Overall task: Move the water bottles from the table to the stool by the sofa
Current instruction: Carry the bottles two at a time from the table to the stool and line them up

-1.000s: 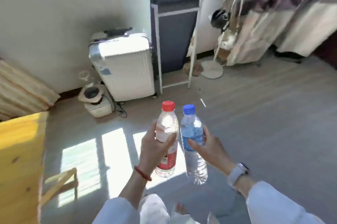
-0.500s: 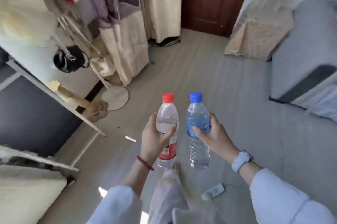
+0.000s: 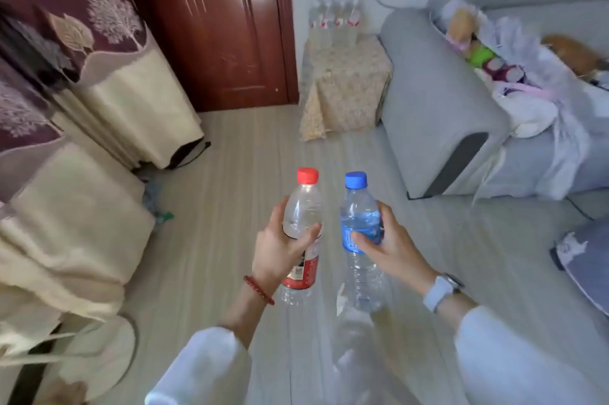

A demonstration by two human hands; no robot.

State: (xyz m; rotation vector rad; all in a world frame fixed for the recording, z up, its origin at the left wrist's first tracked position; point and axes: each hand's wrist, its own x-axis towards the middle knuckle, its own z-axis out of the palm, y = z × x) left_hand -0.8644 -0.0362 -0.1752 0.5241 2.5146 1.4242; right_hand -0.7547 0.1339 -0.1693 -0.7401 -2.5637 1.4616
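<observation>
Both forearms forward, left hand [image 3: 275, 249] and right hand [image 3: 393, 248] upright, fingers [image 3: 308, 234] curled.

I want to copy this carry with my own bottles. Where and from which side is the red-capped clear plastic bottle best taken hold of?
Grip the red-capped clear plastic bottle round its upper body, just below the shoulder and above the red label, coming from its left side as the left hand does. The bottle stands upright and its round wall there lets thumb and fingers wrap round it, leaving the base free for setting down.
</observation>
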